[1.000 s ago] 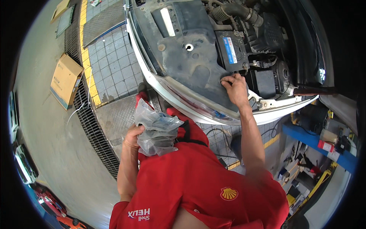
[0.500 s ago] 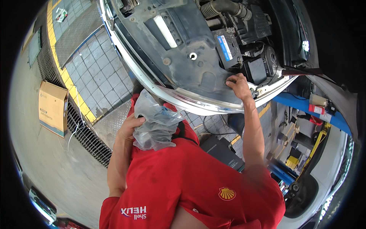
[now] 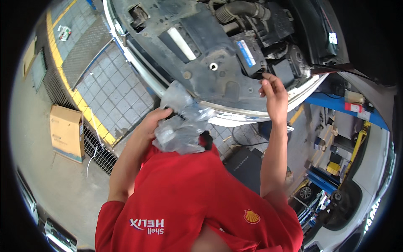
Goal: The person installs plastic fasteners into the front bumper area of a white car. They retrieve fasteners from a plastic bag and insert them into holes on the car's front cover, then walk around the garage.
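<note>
Head view: left hand (image 3: 156,122) grips a bag (image 3: 179,130); right hand (image 3: 276,95), whose grip cannot be told, is near a battery (image 3: 255,49) with a printed blue-and-white label (image 3: 246,53).

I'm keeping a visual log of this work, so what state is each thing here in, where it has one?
Left hand: closed on the plastic bag
Plastic bag: crumpled
Right hand: raised, fingers bent; whether it holds anything is unclear
Black cover: lying across the car's front, dusty
White car: engine parts exposed
Cardboard box: standing on the floor
</note>
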Demonstrator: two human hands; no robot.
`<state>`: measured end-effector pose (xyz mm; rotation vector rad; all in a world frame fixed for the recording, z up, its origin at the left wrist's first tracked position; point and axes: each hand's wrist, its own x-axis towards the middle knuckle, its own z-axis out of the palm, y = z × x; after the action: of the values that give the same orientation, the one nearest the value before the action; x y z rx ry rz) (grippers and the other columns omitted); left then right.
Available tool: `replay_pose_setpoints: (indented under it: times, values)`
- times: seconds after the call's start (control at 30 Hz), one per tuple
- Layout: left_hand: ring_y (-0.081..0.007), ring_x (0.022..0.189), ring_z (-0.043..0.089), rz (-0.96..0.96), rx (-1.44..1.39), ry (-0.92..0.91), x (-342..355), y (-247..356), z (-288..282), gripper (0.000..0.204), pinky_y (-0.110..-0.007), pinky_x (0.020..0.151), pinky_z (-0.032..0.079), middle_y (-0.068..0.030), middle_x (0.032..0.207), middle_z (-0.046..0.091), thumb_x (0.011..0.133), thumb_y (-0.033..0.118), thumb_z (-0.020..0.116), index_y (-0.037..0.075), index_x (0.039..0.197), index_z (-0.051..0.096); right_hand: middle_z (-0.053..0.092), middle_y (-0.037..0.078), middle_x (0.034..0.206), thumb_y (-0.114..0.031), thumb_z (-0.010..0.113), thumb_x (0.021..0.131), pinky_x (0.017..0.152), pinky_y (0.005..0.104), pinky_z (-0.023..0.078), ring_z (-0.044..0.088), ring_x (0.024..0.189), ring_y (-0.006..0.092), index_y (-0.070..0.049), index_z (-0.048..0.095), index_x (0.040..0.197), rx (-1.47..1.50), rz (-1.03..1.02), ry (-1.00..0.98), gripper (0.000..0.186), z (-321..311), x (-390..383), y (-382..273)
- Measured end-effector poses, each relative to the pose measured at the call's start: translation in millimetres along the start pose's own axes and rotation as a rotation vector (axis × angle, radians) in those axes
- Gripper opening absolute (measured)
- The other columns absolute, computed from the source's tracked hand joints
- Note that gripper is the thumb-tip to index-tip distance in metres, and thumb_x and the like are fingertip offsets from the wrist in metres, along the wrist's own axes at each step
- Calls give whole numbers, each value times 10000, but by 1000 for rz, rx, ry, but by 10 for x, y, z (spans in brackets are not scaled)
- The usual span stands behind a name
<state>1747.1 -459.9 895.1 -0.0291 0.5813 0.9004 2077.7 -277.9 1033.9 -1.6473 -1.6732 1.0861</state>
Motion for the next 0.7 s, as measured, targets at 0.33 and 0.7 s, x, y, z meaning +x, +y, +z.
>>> replay_pose_setpoints:
  times: [0.33, 0.7]
  values:
    - [-289, 1185, 652, 33, 26, -152, 400, 26, 289, 646, -448, 1037, 522, -172, 1326, 645, 977, 447, 649, -18, 1406, 520, 728, 144, 1068, 1, 675, 907, 780, 380, 584, 717, 931, 337, -22, 708, 1116, -196, -464, -448, 213, 764, -821, -767]
    - [-272, 1130, 678, 92, 74, -13, 382, 113, 641, 541, -436, 1007, 544, -135, 1268, 680, 1006, 439, 617, 15, 1341, 593, 706, 98, 930, -118, 726, 884, 691, 416, 557, 691, 832, 322, -80, 703, 1099, -690, -608, -418, 219, 783, -588, -740]
